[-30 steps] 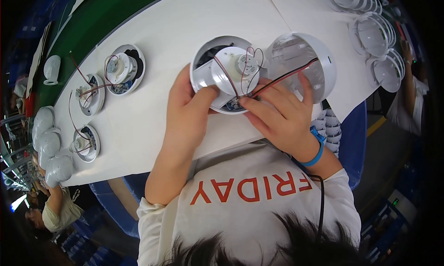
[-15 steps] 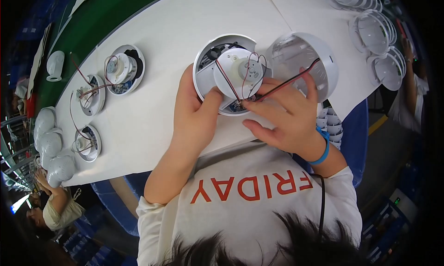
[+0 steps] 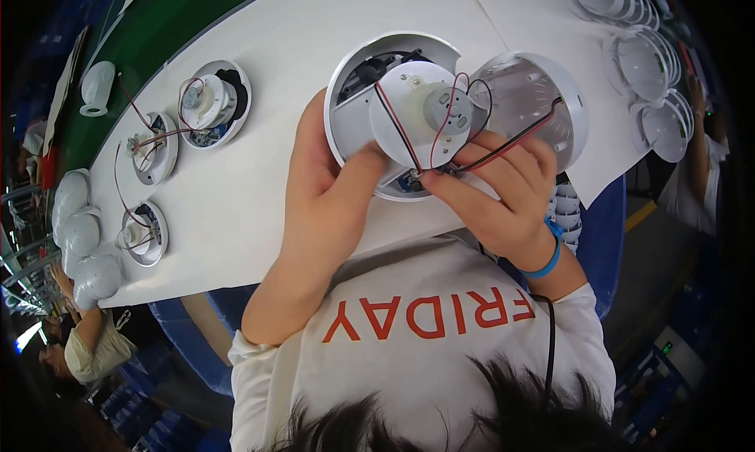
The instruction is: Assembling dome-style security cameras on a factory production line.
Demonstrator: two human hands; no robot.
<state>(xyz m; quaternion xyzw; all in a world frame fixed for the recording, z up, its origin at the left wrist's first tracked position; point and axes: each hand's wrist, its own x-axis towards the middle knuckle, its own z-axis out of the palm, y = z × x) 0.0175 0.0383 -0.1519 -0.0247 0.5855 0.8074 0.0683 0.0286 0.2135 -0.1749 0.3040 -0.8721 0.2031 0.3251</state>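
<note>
At the white housing (image 3: pixel 350 128), the left hand (image 3: pixel 329 186) curls, thumb inward.

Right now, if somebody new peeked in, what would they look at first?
Probably the round white plastic housing near the upper middle, held by the left hand, with thin red and black wires running over the disc-shaped part inside. Next might be the big white dome-shaped shell just to its right, or the bright blue band around the wrist of the right hand.
</note>
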